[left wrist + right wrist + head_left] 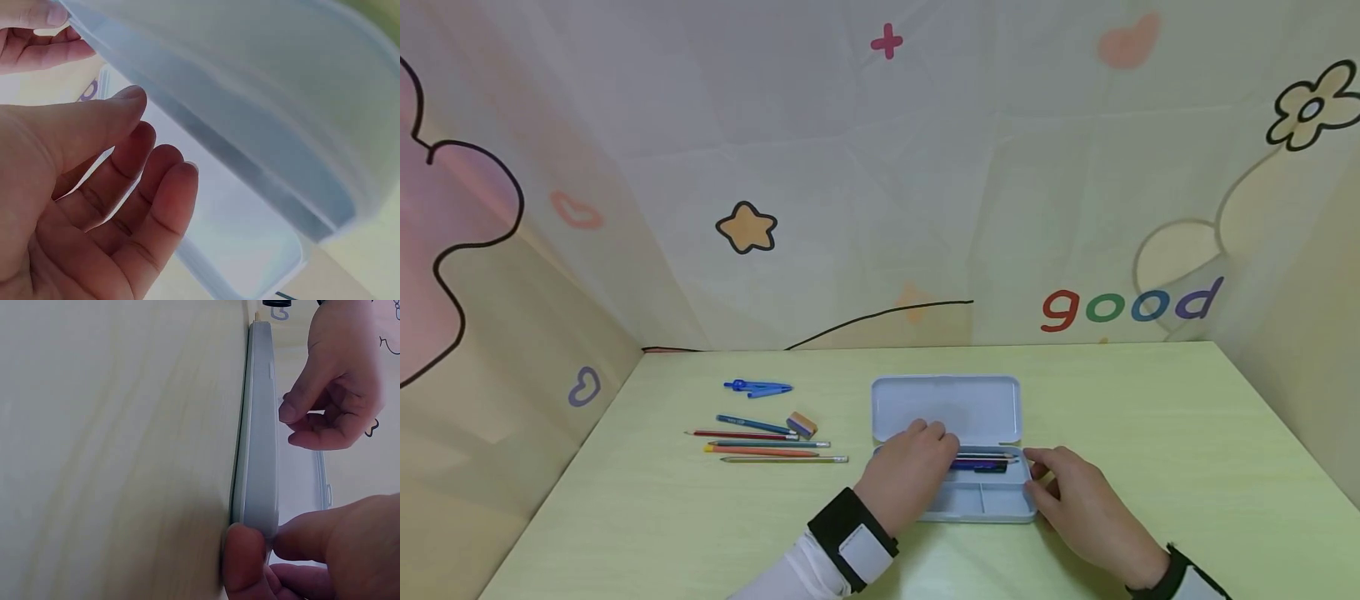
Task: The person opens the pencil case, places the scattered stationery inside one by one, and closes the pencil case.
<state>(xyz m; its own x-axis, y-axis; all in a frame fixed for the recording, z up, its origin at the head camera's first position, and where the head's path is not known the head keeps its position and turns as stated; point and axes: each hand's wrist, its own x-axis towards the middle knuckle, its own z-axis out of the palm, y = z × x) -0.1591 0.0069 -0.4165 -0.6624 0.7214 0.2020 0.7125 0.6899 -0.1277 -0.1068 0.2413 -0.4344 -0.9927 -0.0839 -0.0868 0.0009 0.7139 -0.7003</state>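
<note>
A light blue pencil case point(958, 500) lies with its lid point(947, 404) folded back. Dark pens point(977, 467) and pencils point(996, 456) lie in its long rear compartment. Over the left part of that compartment is my left hand point(910, 475), hiding what lies below it. In the left wrist view that hand's point(106, 187) fingers are loosely bent, thumb apart, with nothing visible between them. My right hand point(1086, 504) holds the case's right end. The right wrist view shows its thumb and fingers point(244, 556) pinching the case's end.
Left of the case lie several pencils point(767, 452), a blue pencil point(752, 424), an eraser point(802, 425) and a blue drawing compass point(760, 387). A printed cloth point(850, 167) stands behind the table point(1112, 400).
</note>
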